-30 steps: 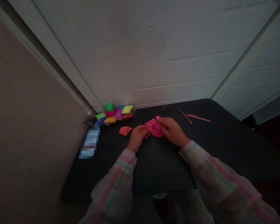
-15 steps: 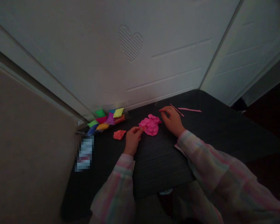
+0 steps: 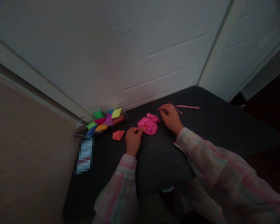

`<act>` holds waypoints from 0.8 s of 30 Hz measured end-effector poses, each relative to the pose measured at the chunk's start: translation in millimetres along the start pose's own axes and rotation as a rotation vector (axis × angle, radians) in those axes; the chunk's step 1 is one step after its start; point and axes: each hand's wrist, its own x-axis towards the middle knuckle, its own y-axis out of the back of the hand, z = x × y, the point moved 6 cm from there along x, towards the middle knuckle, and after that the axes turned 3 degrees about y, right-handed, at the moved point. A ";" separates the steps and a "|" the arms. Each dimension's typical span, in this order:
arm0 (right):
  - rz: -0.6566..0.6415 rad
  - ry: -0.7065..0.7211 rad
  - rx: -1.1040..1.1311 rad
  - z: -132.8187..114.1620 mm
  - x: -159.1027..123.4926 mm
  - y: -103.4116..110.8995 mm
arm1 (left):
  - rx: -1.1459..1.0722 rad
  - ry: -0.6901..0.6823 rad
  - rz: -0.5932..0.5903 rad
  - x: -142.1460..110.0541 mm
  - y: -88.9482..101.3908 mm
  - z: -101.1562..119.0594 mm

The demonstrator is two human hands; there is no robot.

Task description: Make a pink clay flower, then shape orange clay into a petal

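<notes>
A flat pink clay piece (image 3: 149, 123) made of several small round discs lies on the dark table (image 3: 158, 158). My left hand (image 3: 133, 139) rests at its left edge, fingertips pinched against the clay. My right hand (image 3: 170, 116) sits just right of the piece, fingers curled with the tips near the table by a thin pink tool (image 3: 175, 107). What the right fingertips hold, if anything, is too dim to make out.
An orange clay lump (image 3: 118, 135) lies left of my left hand. A pile of coloured clay packets (image 3: 105, 121) sits at the back left by the wall. A second pink stick (image 3: 188, 107) lies behind my right hand. A white wall panel stands behind the table.
My right hand has left the pink clay piece and moved back and to the right, toward the pink tools. The left hand has stayed at the piece's left edge. The view has shifted.
</notes>
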 end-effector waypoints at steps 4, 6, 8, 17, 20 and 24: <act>-0.005 -0.005 0.005 1.5 -0.4 -1.1 | 0.048 -0.098 0.025 -2.5 1.5 8.2; -0.004 -0.005 0.004 1.9 -0.6 -1.4 | 0.036 -0.130 0.015 -4.4 1.2 12.0; -0.002 -0.005 -0.001 1.8 -0.6 -1.1 | 0.024 -0.157 -0.016 -6.5 0.2 15.2; -0.001 0.002 0.002 0.0 -0.2 0.0 | 0.044 -0.254 -0.097 -11.8 -6.0 18.6; 0.002 0.008 -0.004 1.1 -0.2 -0.8 | 0.081 -0.276 -0.086 -12.7 -7.4 20.3; 0.006 0.017 -0.004 2.0 -0.7 -1.6 | 0.107 -0.279 -0.088 -13.9 -8.1 22.2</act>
